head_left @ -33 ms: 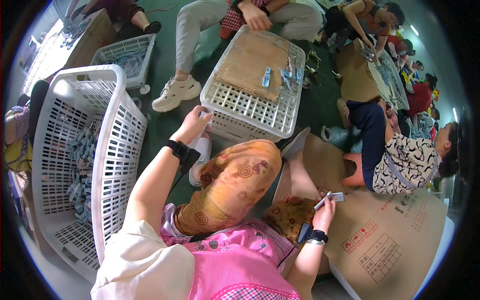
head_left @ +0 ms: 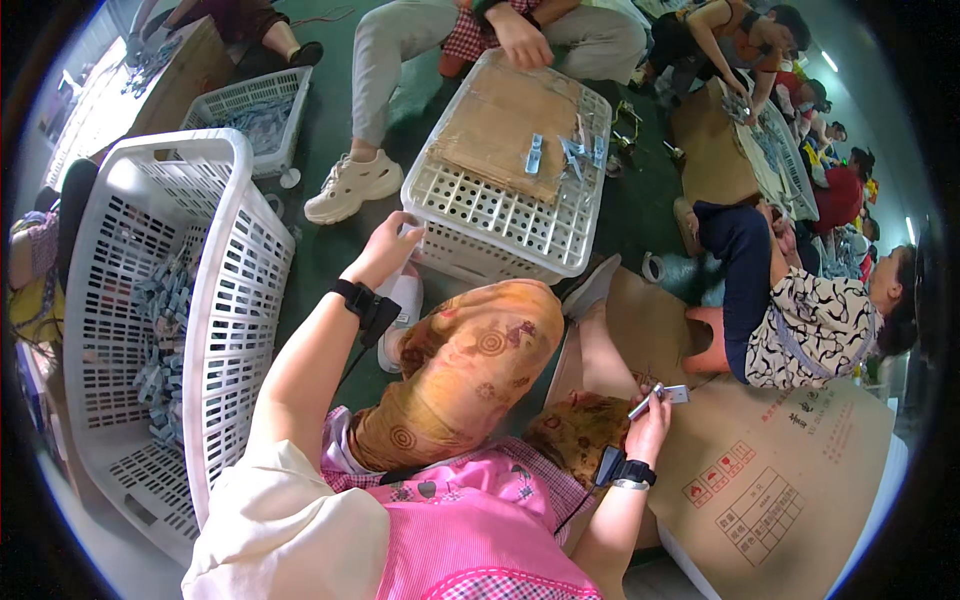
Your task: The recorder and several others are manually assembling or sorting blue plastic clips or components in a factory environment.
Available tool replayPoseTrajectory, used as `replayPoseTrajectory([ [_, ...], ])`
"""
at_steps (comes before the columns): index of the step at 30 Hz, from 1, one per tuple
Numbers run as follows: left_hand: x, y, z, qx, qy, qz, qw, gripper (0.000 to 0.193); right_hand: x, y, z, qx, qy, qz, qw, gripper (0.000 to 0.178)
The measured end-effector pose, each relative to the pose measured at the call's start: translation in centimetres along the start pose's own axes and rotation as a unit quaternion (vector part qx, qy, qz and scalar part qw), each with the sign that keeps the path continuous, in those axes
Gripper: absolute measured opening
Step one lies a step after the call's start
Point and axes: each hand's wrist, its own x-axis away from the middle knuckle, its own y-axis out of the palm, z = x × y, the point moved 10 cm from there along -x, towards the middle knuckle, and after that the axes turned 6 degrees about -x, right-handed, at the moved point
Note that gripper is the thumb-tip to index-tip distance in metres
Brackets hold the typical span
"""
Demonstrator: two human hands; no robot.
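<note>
My left hand (head_left: 385, 248) is closed at the near left corner of an upturned white plastic crate (head_left: 470, 215), with thumb and fingers pinched on its edge. My right hand (head_left: 648, 425), low at the right beside my knee, grips a small silvery metal piece (head_left: 676, 394) with a flat plate sticking out past the fingers. Its exact kind does not show. On the crate lies a flat sheet of cardboard (head_left: 490, 125). Several small blue-wrapped pieces (head_left: 534, 153) rest on the cardboard and the crate's right side.
Left of me stands a tall white basket (head_left: 225, 330) with many small grey metal pieces (head_left: 165, 340) inside. A large cardboard box (head_left: 800, 450) fills the lower right. Across the crate sits a co-worker, whose hand (head_left: 523, 42) hangs over its far edge. Another person (head_left: 810, 320) sits at the right.
The hand of the co-worker across the crate has shifted slightly to the right and down. My own hands have not visibly moved.
</note>
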Motion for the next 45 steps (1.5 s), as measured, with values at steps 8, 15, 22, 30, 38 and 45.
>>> replayPoseTrajectory([
  [8, -1.1, 0.3, -1.8, -0.005, -0.021, -0.003, 1.000, 0.035, -0.2, 0.0, 0.1, 0.024, 0.005, -0.007, 1.000, 0.036],
  [15, -2.8, 0.8, -2.9, 0.020, -0.029, 0.013, 0.999, 0.041, 0.2, 0.8, -0.1, 0.031, 0.006, -0.010, 0.999, 0.027],
  [22, -3.2, 0.5, -4.0, 0.019, -0.061, 0.056, 0.996, 0.054, -0.5, -0.5, 0.3, 0.022, 0.001, -0.001, 1.000, 0.044],
  [30, -3.1, 0.7, -4.0, 0.016, -0.055, 0.054, 0.997, 0.071, -0.3, -0.1, 0.2, 0.016, -0.004, 0.005, 1.000, 0.037],
  [38, -2.9, 0.3, -3.9, -0.007, -0.021, 0.069, 0.997, 0.080, 0.0, -0.3, 0.4, 0.030, -0.009, -0.004, 0.999, 0.040],
  [45, -3.7, 0.3, -3.8, -0.024, -0.037, 0.076, 0.996, 0.089, 0.8, 0.4, 0.2, 0.037, -0.012, 0.001, 0.999, 0.060],
])
